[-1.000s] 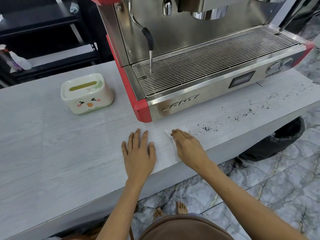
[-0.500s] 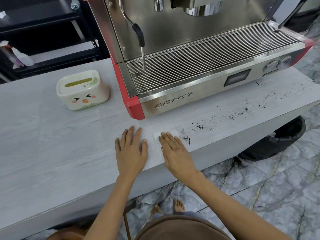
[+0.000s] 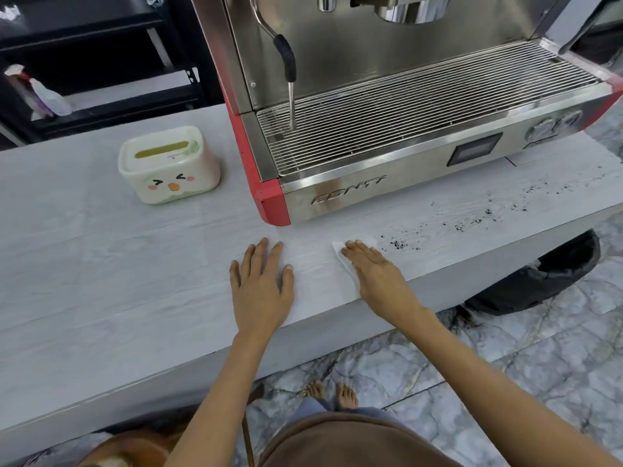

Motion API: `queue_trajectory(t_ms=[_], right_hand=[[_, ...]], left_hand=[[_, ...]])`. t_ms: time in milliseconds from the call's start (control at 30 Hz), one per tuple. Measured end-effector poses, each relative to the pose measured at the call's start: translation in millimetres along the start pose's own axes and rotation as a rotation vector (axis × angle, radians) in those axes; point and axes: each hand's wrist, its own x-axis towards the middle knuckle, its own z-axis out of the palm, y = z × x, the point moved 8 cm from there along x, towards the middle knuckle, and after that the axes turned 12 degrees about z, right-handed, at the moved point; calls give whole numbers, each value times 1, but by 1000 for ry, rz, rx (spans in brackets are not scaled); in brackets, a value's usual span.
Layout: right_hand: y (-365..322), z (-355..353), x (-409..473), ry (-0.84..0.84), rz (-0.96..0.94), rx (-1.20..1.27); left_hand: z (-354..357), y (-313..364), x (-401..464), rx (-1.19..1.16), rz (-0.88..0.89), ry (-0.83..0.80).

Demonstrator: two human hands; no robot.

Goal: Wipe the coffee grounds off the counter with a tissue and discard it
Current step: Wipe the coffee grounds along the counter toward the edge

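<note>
**Wiping barely under way, most of the grounds still down**

The person stands at the front edge of the tabletop, both palms down on it. The right hand lies flat on a white tissue, fingers straight and together, pressing the sheet to the surface rather than pinching it. The tissue shows only as a thin strip along the hand's left side and a corner past the fingertips, just in front of the espresso machine. The left hand rests spread and relaxed on bare tabletop beside it, holding nothing; it looks like a brace.

The coffee grounds are nearly all still there, as far as I can see. A small dark clump sits just beyond the tissue on its right, and a scattered trail runs from there along the front edge toward the right end of the tabletop, thinning out near the far right corner. The stretch under and between the two hands looks clean.

So I would judge the task as early: the tissue is in place and at the start of the mess, but the whole trail to the right remains to be swept up. After that the tissue still has to be gathered and thrown away. A black bin bag sits on the floor below the right end of the tabletop, which looks the likely place for it.
</note>
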Motion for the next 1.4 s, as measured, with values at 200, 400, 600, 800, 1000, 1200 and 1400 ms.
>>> queue_trajectory(t_ms=[200, 400, 600, 800, 1000, 1200, 1400], right_hand=[[-21, -5, 2, -6, 16, 78], [-27, -3, -13, 126, 151, 0], [-33, 20, -11, 147, 256, -109], [-31, 24, -10, 110, 225, -177], [-23, 17, -9, 84, 166, -201], [-15, 19, -8, 47, 106, -206], [0, 13, -4, 46, 98, -205]], left_hand=[[0, -1, 0, -7, 18, 14], [-1, -3, 1, -17, 36, 28], [0, 2, 0, -18, 34, 31], [11, 27, 6, -63, 88, -31], [18, 42, 13, -29, 87, -32], [18, 43, 12, -10, 84, -27], [19, 44, 12, 11, 80, -44]])
